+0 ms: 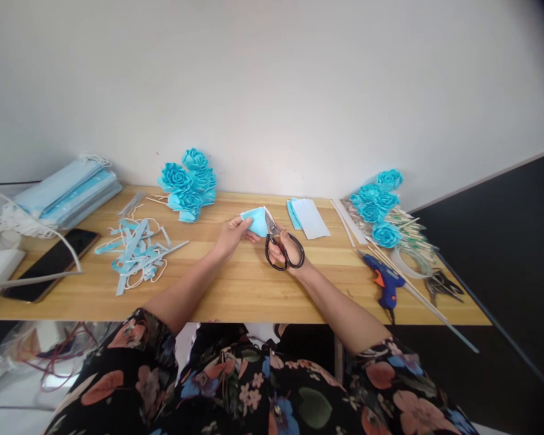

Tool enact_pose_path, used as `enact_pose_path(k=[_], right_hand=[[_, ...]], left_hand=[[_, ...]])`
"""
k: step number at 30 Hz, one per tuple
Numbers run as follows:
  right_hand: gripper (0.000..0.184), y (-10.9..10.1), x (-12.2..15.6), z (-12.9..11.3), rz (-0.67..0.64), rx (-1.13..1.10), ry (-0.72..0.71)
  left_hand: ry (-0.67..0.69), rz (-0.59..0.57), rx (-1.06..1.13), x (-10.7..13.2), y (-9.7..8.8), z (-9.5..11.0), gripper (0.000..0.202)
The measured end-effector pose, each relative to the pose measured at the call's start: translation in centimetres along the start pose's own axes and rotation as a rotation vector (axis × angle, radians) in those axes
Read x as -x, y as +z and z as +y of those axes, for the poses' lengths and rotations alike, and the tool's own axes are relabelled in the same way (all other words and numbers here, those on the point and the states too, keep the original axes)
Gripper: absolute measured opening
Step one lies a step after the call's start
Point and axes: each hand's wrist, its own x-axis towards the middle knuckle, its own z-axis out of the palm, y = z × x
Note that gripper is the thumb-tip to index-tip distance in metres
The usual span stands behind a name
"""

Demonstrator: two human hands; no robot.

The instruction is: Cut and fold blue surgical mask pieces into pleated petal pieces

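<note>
My left hand (236, 234) pinches a small folded piece of light-blue mask fabric (256, 221) above the middle of the wooden table. My right hand (284, 246) grips black-handled scissors (294, 261), its fingers partly hidden by the handles. The metal blades meet the right edge of the fabric; I cannot tell how far they have cut in. Behind and to the right lie flat pieces of fabric, one white (314, 219) and one blue (292, 215) partly under it.
Left: cut strips and ear loops (138, 251), a phone (49, 266), stacked face masks (68, 190) and a loose white cable (68, 241). Blue fabric roses stand behind (190, 181) and at right (375, 205). Near the right edge lie a glue gun (383, 278), sticks (412, 287) and pliers (442, 285).
</note>
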Motion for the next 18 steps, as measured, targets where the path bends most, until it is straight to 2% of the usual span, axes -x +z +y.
enact_pose_path(k=[6,11,14,18], right_hand=[[0.060,-0.7,-0.1,-0.5,0.028,-0.029,-0.023],[0.063,-1.7,-0.8,-1.0,0.148,-0.090,-0.078],[0.064,-2.1,-1.2,-1.1,0.201,-0.119,-0.101],[0.065,-2.7,-1.4,-1.5,0.236,-0.121,-0.135]], left_hand=[[-0.010,0.036,0.011,0.0,-0.1,0.0,0.055],[-0.014,0.089,0.043,-0.3,-0.5,0.0,0.053],[0.021,0.154,0.054,-0.7,-1.3,0.6,0.049],[0.146,0.301,0.045,-1.5,-2.8,1.8,0.040]])
